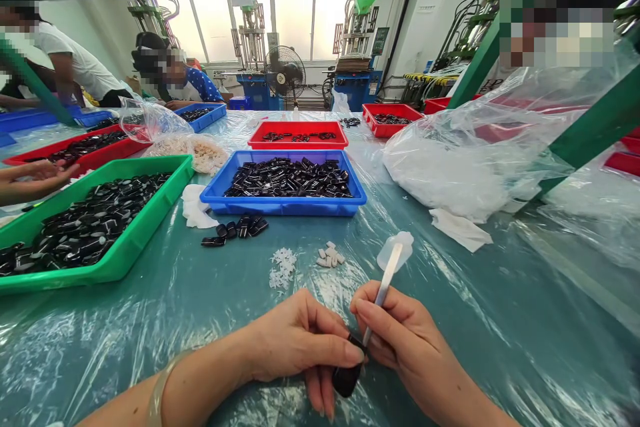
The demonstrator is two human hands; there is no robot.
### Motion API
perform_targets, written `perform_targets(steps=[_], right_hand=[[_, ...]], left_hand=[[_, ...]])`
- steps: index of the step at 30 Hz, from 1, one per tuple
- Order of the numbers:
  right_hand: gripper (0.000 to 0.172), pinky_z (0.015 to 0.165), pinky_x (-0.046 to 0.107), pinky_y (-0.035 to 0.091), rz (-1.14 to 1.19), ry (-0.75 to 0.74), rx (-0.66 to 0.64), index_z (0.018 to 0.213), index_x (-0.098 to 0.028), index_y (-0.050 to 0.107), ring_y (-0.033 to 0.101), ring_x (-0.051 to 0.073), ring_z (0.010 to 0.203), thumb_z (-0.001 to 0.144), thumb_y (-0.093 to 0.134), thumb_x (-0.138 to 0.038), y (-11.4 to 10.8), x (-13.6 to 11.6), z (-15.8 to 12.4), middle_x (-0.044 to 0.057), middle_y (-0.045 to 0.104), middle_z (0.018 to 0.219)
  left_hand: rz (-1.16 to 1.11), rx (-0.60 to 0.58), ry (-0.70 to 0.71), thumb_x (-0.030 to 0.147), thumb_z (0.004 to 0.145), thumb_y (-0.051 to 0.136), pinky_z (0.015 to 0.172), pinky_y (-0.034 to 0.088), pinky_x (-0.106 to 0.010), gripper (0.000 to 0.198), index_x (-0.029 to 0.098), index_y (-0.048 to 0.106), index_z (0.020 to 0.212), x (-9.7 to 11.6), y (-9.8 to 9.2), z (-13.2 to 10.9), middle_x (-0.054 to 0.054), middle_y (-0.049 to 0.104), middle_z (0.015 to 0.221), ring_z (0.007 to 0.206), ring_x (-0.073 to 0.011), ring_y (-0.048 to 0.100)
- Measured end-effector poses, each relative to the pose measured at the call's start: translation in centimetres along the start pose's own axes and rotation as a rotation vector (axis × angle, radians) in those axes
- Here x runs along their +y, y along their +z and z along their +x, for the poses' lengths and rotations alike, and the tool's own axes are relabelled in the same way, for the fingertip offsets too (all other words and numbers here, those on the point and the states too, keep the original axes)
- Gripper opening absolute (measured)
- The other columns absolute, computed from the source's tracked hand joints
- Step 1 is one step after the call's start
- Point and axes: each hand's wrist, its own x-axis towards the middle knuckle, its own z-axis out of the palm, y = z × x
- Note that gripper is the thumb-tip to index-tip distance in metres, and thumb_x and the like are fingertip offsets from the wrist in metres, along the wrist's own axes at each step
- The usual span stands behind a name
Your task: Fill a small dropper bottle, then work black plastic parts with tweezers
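Observation:
My left hand (pixel 305 347) is closed on a small glossy black plastic part (pixel 347 377), gripped between thumb and fingers. In my right hand (pixel 400 327) is a slim flat pale stick (pixel 386 280), held like a pen. Its lower end touches the black part or lies right beside it; the exact contact is hidden by my thumb. Beyond the stick's upper end lies a whitish translucent patch (pixel 399 250) on the table. In front of my hands sit a pile of tiny white pieces (pixel 283 268) and a pile of beige blocks (pixel 330 256).
A blue tray (pixel 280 205), a green tray (pixel 125 260) and a red tray (pixel 300 144) hold many black parts. Several loose black parts (pixel 245 227) lie before the blue tray. Plastic bags (pixel 445 167) and a green post (pixel 590 127) stand right. A co-worker's hand (pixel 40 180) reaches in left.

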Motion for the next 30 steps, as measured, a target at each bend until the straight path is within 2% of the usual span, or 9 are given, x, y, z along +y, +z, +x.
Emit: perform_targets(steps=[15, 18, 21, 24, 26, 28, 30], right_hand=[[0.034, 0.041, 0.020, 0.019, -0.030, 0.004, 0.007, 0.072, -0.018, 0.050, 0.024, 0.005, 0.041, 0.081, 0.062, -0.050, 0.0, 0.0, -0.1, -0.009, 0.033, 0.049], [0.033, 0.041, 0.020, 0.018, -0.047, -0.016, 0.035, 0.073, -0.018, 0.051, 0.023, 0.005, 0.043, 0.081, 0.061, -0.049, -0.1, 0.0, 0.0, -0.008, 0.033, 0.052], [0.033, 0.041, 0.021, 0.017, -0.113, -0.094, 0.122, 0.073, -0.019, 0.052, 0.024, 0.006, 0.045, 0.080, 0.061, -0.050, -0.6, -0.8, 0.1, -0.007, 0.034, 0.056], [0.034, 0.041, 0.022, 0.020, -0.333, -0.228, 0.280, 0.072, -0.020, 0.051, 0.026, 0.009, 0.047, 0.082, 0.055, -0.052, -1.5, -2.5, 0.0, -0.006, 0.033, 0.058], [0.036, 0.043, 0.023, 0.023, -0.612, -0.280, 0.328, 0.064, -0.020, 0.045, 0.029, 0.010, 0.048, 0.085, 0.048, -0.049, -2.0, -3.3, 0.0, -0.005, 0.033, 0.057], [0.038, 0.045, 0.024, 0.024, -0.977, -0.257, 0.249, 0.057, -0.021, 0.037, 0.031, 0.011, 0.047, 0.088, 0.042, -0.043, -2.3, -3.4, 0.1, -0.005, 0.035, 0.052], [0.035, 0.045, 0.026, 0.022, -1.352, -0.185, 0.123, 0.055, -0.021, 0.037, 0.037, 0.013, 0.045, 0.088, 0.042, -0.033, -2.4, -2.6, 0.2, -0.004, 0.040, 0.049]], left_hand=[[0.005, 0.002, 0.000, 0.044, 0.066, 0.069, 0.035, 0.044, -0.014, 0.036, 0.009, 0.062, 0.067, 0.2, 0.1, 0.0, -0.001, 0.056, 0.049, 0.039, -0.0106, 0.056], [-0.001, -0.002, 0.009, 0.042, 0.067, 0.070, 0.036, 0.045, -0.014, 0.035, 0.008, 0.063, 0.068, 0.2, 0.1, -0.1, -0.003, 0.059, 0.058, 0.040, -0.0101, 0.057], [-0.007, -0.006, 0.013, 0.041, 0.067, 0.071, 0.037, 0.046, -0.014, 0.036, 0.006, 0.066, 0.073, 0.2, 0.2, -0.3, -0.007, 0.062, 0.074, 0.042, -0.0094, 0.059], [0.001, -0.014, 0.031, 0.037, 0.066, 0.074, 0.037, 0.046, -0.013, 0.033, 0.007, 0.070, 0.078, 0.2, 0.3, -0.5, -0.009, 0.062, 0.087, 0.043, -0.0076, 0.059], [-0.004, -0.033, 0.061, 0.032, 0.066, 0.074, 0.040, 0.047, -0.013, 0.026, 0.010, 0.073, 0.081, 0.3, 0.4, -0.7, -0.008, 0.061, 0.093, 0.046, -0.0066, 0.060], [0.009, -0.047, 0.110, 0.025, 0.065, 0.075, 0.044, 0.049, -0.014, 0.022, 0.013, 0.074, 0.084, 0.4, 0.4, -0.8, -0.008, 0.061, 0.095, 0.049, -0.0061, 0.060], [0.090, -0.035, 0.200, 0.019, 0.063, 0.076, 0.047, 0.049, -0.014, 0.024, 0.016, 0.074, 0.087, 0.5, 0.5, -0.9, -0.008, 0.063, 0.096, 0.052, -0.0057, 0.059]])
